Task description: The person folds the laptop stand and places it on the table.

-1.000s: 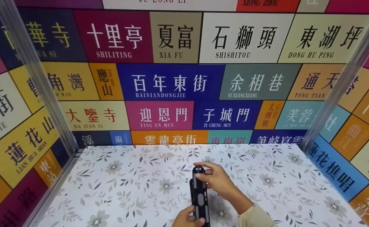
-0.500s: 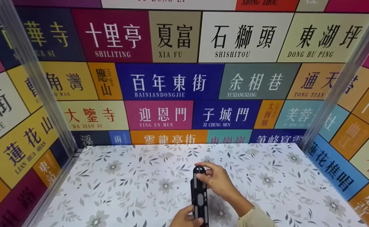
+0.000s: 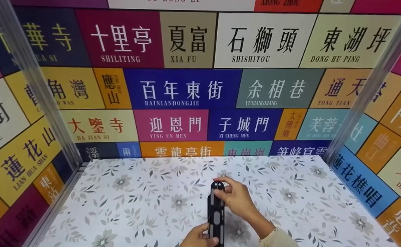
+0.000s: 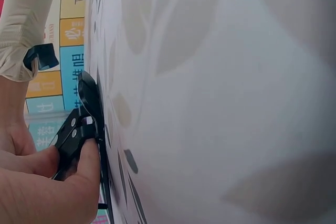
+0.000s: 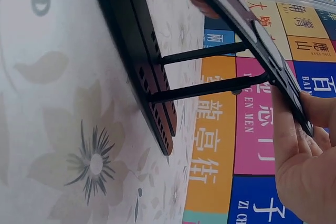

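Observation:
A black folding laptop stand [image 3: 216, 202] with grey pads stands lengthwise on the patterned tabletop, its two halves folded close together side by side. At its far end my right hand [image 3: 237, 199] pinches the upper bar between thumb and fingers. My left hand [image 3: 197, 236] grips the near end, partly cut off by the frame. The right wrist view shows the slotted base [image 5: 131, 40] low on the table and the padded upper bar [image 5: 249, 22] raised on two thin struts [image 5: 205, 53]. In the left wrist view, left thumb and fingers close round the hinged end [image 4: 73, 135].
White cloth with grey flowers [image 3: 145, 199] covers the table. A back wall [image 3: 183, 89] of coloured sign panels rises behind it, with similar side walls. Clear strips [image 3: 368, 82] run up both corners.
Both hands keep their hold on the laptop stand, almost still. The left hand has shifted slightly leftward at the near end; the whole view has drifted a little.

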### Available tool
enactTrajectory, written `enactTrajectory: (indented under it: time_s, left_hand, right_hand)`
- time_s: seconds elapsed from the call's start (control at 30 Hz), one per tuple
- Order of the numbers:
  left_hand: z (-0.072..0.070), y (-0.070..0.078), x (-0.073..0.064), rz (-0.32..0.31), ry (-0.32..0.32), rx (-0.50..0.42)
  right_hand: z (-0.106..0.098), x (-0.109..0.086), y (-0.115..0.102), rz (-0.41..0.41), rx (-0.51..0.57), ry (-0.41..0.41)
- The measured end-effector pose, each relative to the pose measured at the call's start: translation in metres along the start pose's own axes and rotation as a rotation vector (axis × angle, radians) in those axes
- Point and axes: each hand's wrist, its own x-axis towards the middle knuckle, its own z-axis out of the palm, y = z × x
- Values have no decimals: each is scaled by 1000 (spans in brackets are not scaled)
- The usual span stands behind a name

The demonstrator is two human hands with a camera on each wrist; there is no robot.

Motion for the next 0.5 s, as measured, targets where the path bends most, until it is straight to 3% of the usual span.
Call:
enactTrajectory:
  time_s: [0.23, 0.5]
  left_hand:
    - [-6, 4, -1, -37, -45, -2]
    - [-8, 8, -2, -70, -78, 56]
  right_hand:
    - [2, 7, 25, -52, -138, 74]
    - [2, 3, 26, -72, -191, 135]
